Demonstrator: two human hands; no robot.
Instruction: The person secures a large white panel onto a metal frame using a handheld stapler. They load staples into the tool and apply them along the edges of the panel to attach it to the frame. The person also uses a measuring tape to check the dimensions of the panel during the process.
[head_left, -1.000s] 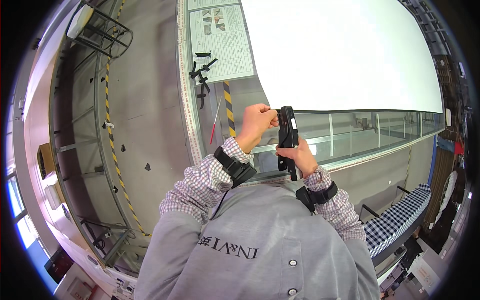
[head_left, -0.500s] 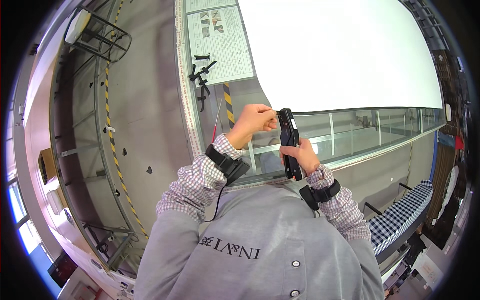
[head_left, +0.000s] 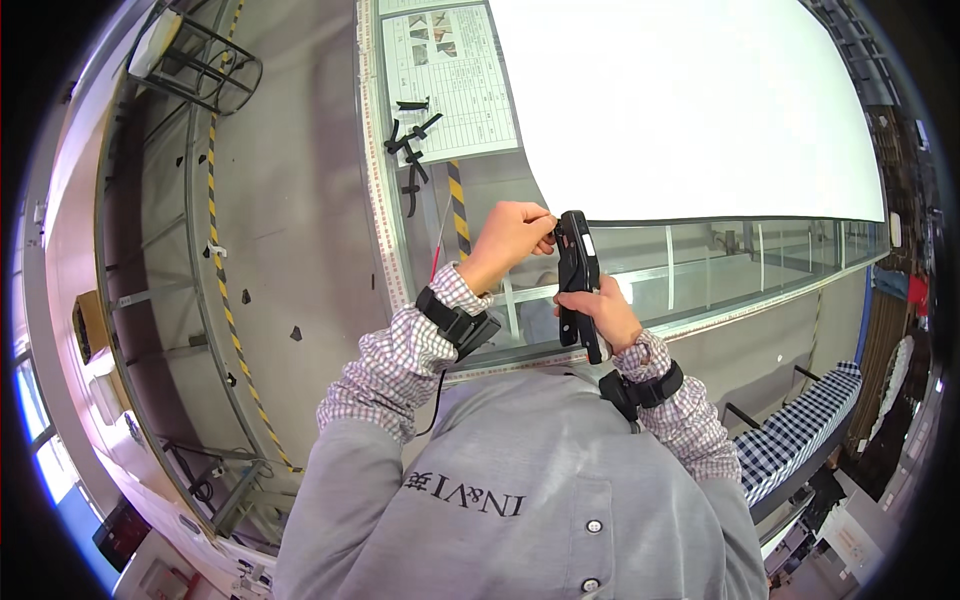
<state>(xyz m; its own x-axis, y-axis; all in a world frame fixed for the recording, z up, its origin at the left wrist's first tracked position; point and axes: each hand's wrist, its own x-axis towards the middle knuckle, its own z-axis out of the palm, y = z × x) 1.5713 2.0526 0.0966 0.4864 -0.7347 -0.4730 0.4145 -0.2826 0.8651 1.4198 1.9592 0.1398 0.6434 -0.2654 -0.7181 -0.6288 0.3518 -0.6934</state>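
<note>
A long black stapler (head_left: 579, 285) with a pale label near its far end is in my right hand (head_left: 607, 314), whose fingers wrap round its near half. Its far end meets the near left corner of a big white sheet (head_left: 700, 110) with a dark edge. My left hand (head_left: 515, 242) is closed in a pinch at that corner, against the stapler's far end. Something small and dark shows at its fingertips, mostly hidden. Several short black strips (head_left: 412, 155) lie to the left, on a printed sheet (head_left: 450, 80) and the glass beside it.
The white sheet lies on a glass-topped table (head_left: 690, 255) with a metal frame. A thin red-handled tool (head_left: 437, 258) lies near its left edge. Across the floor at left stands a stool (head_left: 200, 60). A bench with a checked cover (head_left: 800, 435) is at right.
The stapler's far end has shifted slightly left and away from me, and the tool has turned a little. My left hand stays pinched beside it. The view has shifted slightly.
</note>
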